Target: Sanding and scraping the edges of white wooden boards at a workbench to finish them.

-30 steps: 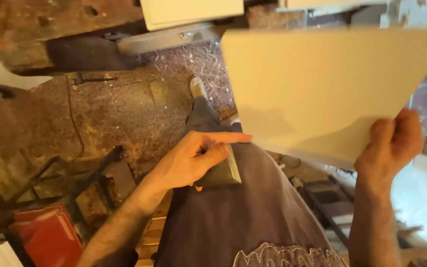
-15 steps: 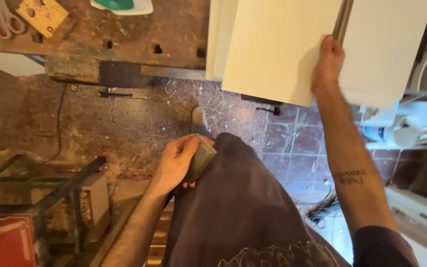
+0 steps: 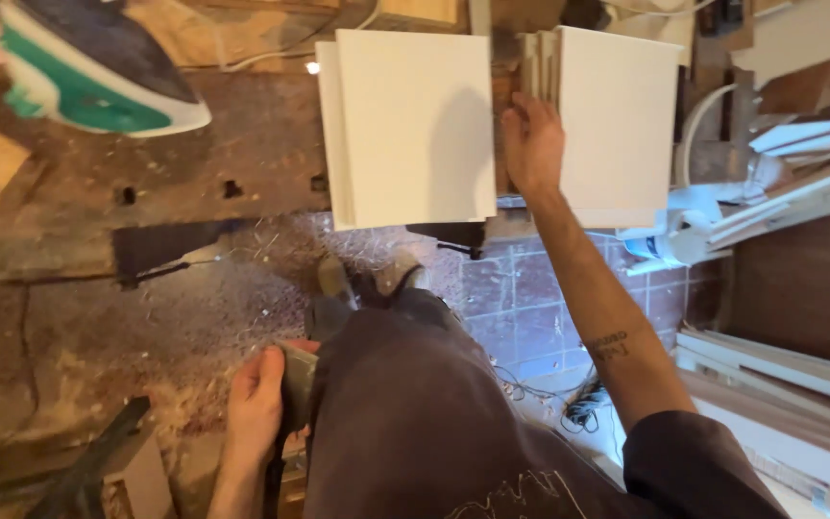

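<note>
The right hand (image 3: pixel 532 144) is up at about 1 o'clock, with its fingers laid on the left edge of a stack of white boards (image 3: pixel 617 120). It looks loosely open and touching, but I cannot tell if it is really gripping a board. Just beside it, at 12 o'clock, sits another stack of white boards (image 3: pixel 415 125), lying flat on the worn wooden counter (image 3: pixel 204 144) with its near end hanging a little over the edge. The left hand (image 3: pixel 256 404) is low, at about 7 o'clock, close to the person's dark trousers (image 3: pixel 405 413). It is closed around a small grey-green block (image 3: pixel 297 384). A green and white iron (image 3: pixel 88 72) rests on the counter at 10 o'clock. The floor (image 3: pixel 146 327) below is covered in dust and shavings. Both stacks look neat and set down, so the putting-down part seems done for now, while the block is not touching any board.
</note>
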